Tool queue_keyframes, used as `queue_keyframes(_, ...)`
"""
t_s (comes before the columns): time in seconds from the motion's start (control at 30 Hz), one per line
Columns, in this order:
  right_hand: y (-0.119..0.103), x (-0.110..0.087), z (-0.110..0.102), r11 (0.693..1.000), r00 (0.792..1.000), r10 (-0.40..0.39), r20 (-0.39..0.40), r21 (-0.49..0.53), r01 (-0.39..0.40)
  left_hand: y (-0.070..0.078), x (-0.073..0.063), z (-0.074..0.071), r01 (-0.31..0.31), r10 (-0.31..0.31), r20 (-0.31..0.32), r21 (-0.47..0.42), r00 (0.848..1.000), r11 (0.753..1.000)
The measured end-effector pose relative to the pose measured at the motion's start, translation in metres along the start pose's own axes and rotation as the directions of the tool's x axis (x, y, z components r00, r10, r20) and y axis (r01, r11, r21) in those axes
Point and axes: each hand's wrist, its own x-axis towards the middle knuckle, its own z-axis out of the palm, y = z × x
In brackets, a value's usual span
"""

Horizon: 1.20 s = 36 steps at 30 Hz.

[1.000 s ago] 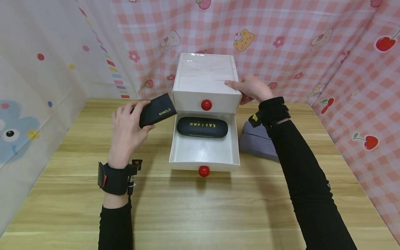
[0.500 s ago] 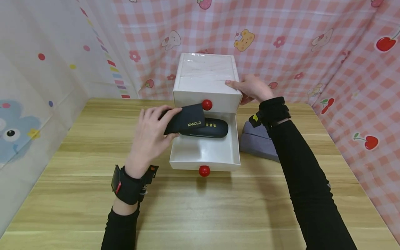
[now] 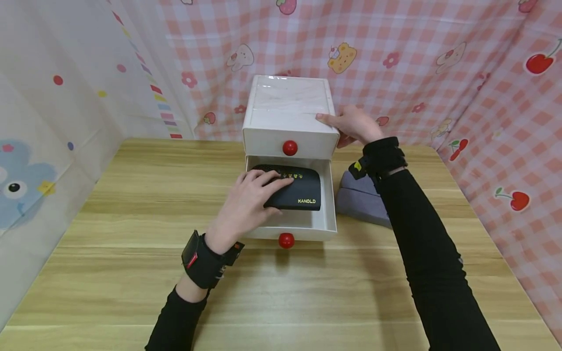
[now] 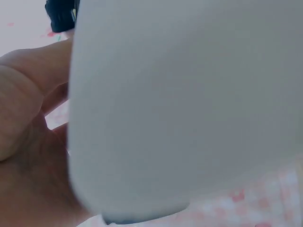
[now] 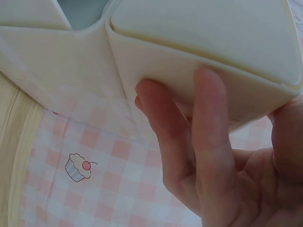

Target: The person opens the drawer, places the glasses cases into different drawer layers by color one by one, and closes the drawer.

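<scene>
A white two-drawer box [image 3: 290, 102] stands at the back with its lower drawer [image 3: 313, 235] pulled out. In that drawer lies a black hard glasses case [image 3: 303, 170] with yellow characters. My left hand [image 3: 246, 207] holds a flat black case [image 3: 303, 195] lettered KANOLD inside the drawer, overlapping the front of the glasses case. Its fingers lie across the top and the thumb is at the near edge. My right hand [image 3: 356, 124] grips the box's upper right side, thumb on top, fingers [image 5: 210, 99] against the side wall. White plastic covers most of the left wrist view.
A grey case [image 3: 362, 200] lies on the wooden table [image 3: 281, 297] right of the drawer, partly behind the right wrist. Red knobs [image 3: 286, 240] stick out from both drawer fronts. Patterned cloth [image 3: 298, 44] hangs behind and on both sides.
My left hand has carried the flat black case from left of the box over and down into the lower drawer, turning it level. The right hand has stayed on the box.
</scene>
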Motion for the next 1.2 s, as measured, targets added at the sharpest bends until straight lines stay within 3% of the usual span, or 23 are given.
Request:
queue_keyframes(0.5, -0.001, 0.001, 0.001, 1.0, 1.0, 0.018, 0.0, 0.005, -0.018, 0.005, 0.003, 0.014, -0.063, 0.057, 0.067, 0.092, 0.996, 0.994)
queue_keyframes(0.83, -0.001, 0.001, 0.001, 1.0, 1.0, 0.026, -0.006, 0.011, -0.026, 0.008, 0.006, 0.018, -0.067, 0.063, 0.123, 0.03, 0.99, 0.997)
queue_keyframes(1.2, -0.001, 0.002, 0.001, 1.0, 1.0, 0.025, -0.006, 0.004, -0.025, 0.002, 0.008, 0.026, -0.027, 0.034, 0.155, -0.045, 0.987, 0.999)
